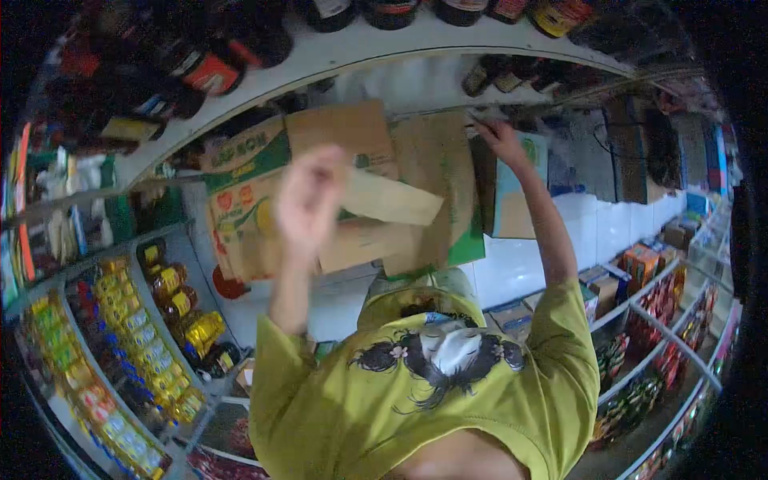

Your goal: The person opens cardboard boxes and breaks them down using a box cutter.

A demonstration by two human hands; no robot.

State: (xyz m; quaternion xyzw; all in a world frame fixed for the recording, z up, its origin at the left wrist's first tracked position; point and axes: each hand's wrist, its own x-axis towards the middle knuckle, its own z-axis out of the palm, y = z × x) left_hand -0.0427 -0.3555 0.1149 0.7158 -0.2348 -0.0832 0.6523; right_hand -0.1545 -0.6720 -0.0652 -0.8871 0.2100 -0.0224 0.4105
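Observation:
My left hand is raised in front of my body, blurred, with its fingers curled at the end of a pale cardboard piece. Behind it lie flattened green and brown cartons with printed sides, and a tall brown cardboard sheet. My right hand reaches forward to the top edge of the cardboard near a light blue and brown box. Its fingers point left at a thin dark item too small to name.
Shelves of bottles curve across the top. Rows of yellow bottles stand on the left, with larger oil bottles beside them. Packets hang on the metal rack at right. White floor tiles show below the boxes.

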